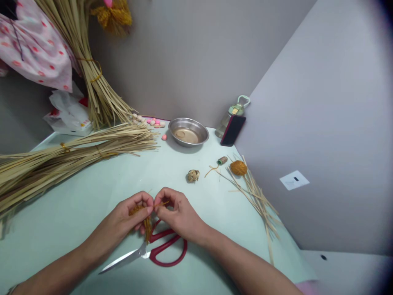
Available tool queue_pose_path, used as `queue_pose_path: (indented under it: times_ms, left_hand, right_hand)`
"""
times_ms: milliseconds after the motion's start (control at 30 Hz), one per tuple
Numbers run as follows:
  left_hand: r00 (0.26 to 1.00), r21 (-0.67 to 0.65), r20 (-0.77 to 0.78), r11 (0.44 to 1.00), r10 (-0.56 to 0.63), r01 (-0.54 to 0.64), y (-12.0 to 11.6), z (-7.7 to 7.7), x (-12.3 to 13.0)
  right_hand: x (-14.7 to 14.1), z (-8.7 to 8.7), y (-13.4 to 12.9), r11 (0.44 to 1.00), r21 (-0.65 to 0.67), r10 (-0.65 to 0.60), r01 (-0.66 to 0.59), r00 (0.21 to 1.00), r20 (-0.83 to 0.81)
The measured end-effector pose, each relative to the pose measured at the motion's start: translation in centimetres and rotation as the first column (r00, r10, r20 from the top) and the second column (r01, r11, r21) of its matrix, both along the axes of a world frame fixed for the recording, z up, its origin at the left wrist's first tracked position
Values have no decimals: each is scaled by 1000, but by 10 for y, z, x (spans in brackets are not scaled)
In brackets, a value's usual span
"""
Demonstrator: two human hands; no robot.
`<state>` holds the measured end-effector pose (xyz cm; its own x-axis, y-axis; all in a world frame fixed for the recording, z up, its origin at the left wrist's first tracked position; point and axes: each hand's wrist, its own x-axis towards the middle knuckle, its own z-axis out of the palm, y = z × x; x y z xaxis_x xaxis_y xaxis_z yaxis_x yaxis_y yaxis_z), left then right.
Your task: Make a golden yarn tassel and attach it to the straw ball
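Note:
My left hand (135, 211) is closed around a small bundle of golden-brown fibre strands (147, 230), whose loose ends hang below the fingers. Right beside it, my right hand (175, 211) pinches a thin end of golden-brown strand (164, 203) between thumb and forefinger. The fingertips of both hands nearly touch. Under the hands lie red-handled scissors (168, 250), blades pointing to the lower left. A small woven straw ball (193, 176) sits beyond my right hand.
Straw bundles (76, 151) cover the left side. A metal bowl of water (188, 133), pink and pale beads (155, 121), a bottle (225, 123) and a phone (233, 130) stand at the back. To the right are a thread spool (222, 160), a brown fibre ball (238, 167) and loose straws (256, 196).

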<state>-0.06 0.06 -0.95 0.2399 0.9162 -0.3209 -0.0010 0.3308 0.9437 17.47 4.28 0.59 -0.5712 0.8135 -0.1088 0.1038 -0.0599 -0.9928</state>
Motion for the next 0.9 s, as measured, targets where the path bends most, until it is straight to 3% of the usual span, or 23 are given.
queue_pose_path:
  times_ms: [133,267,433,700,900]
  left_hand:
    - [1000,8,-2,1000,-13,13,-1,0,-1]
    - [999,-4,37,1000,1,-1,-1,-2,-2]
    - [995,-44,94,999,31,-27,-1,-3,-2]
    - [1000,24,-28,1000,4,-4,0,-4,-4]
    - [998,-15,38,999,41,-40,-1,-7,-3]
  right_hand:
    - [2,3,-3,992,124,-17,2,993,119]
    - [1,3,-3,987,162,-22,-3,989,149]
    - [-1,1,-2,996,85,-32,23,994,106]
    - [-2,-1,-3,999,25,-39,37,996,76]
    - [-4,-5,-2,995,-96,1,0,1000,13]
